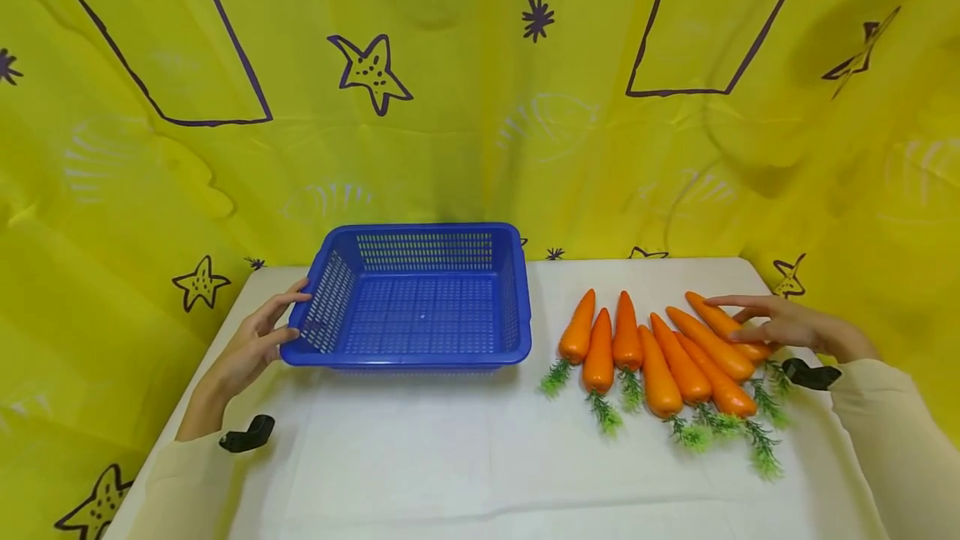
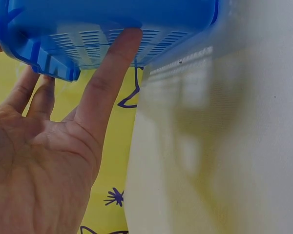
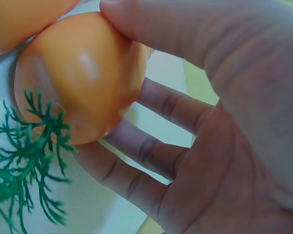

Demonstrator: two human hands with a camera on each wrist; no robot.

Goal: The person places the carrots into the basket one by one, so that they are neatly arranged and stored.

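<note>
A blue plastic basket [image 1: 423,361] with slotted walls stands on the white tabletop, its inside bare. My left hand [image 1: 251,348] holds the basket's left end, fingers at the rim and thumb against the outer wall; the left wrist view shows the palm of that hand [image 2: 44,161] beneath the basket's edge [image 2: 107,19]. On the right lie several orange carrots [image 1: 660,373] with green leafy tops. My right hand [image 1: 795,327] grips the rightmost carrot [image 3: 83,73], thumb on top and fingers curled round its far side. Its green top [image 3: 29,161] hangs free beside the fingers.
A white cloth [image 1: 420,457] covers the table. Yellow curtains [image 1: 465,148] with dark starfish drawings hang close behind it and at both sides. The carrots lie close together, some touching, to the right of the basket.
</note>
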